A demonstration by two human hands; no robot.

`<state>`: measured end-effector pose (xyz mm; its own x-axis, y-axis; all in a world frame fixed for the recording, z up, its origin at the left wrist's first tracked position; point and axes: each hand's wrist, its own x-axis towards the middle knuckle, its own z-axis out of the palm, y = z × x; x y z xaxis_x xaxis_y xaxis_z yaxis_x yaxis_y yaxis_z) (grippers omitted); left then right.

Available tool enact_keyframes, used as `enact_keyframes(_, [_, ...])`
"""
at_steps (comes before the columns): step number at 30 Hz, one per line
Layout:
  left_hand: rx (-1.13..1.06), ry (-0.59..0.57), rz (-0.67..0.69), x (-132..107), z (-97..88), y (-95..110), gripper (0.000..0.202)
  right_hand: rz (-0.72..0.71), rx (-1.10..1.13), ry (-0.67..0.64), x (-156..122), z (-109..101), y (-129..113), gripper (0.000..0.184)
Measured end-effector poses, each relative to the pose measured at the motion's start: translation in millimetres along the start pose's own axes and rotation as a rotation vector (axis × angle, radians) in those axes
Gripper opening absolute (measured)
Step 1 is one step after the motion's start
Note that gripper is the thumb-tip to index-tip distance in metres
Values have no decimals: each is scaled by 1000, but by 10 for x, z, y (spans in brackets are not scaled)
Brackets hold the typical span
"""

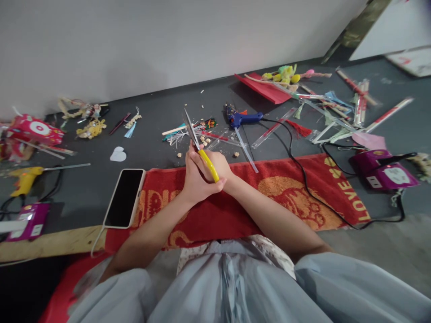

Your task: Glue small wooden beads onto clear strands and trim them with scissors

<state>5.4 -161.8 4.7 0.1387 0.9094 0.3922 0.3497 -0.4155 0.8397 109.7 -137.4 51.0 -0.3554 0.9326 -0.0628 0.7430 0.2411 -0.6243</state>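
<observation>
A pair of scissors [209,166] with yellow handles is between my two hands, its metal blades pointing up and away. My left hand [197,181] is closed against the scissors, with the thumb at the lower end of the handle. Pressed close on the other side, my right hand [217,162] has its back showing; its fingers are hidden behind the scissors and the left hand. Just beyond lie a bundle of white strings and coloured sticks [178,133] and several small pale pieces [204,141]. Beneath both hands spreads a red towel [235,215] with orange patterns.
A blue glue gun [247,118] lies ahead, its cord running right to a purple power strip [384,170]. At left are a phone [124,197], a white paper heart [118,154] and a yellow glue gun [27,177]. Wrapped sticks, tassels and red paper [266,89] clutter the right.
</observation>
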Motion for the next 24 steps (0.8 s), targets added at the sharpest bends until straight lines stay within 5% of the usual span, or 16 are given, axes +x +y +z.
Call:
enact_keyframes(16, [49, -32, 87, 23, -73, -89, 114, 44, 0, 104, 11, -2, 37, 53])
enact_keyframes(24, [333, 348, 275, 159, -278, -14, 42, 151, -271, 151, -40, -197, 89, 66])
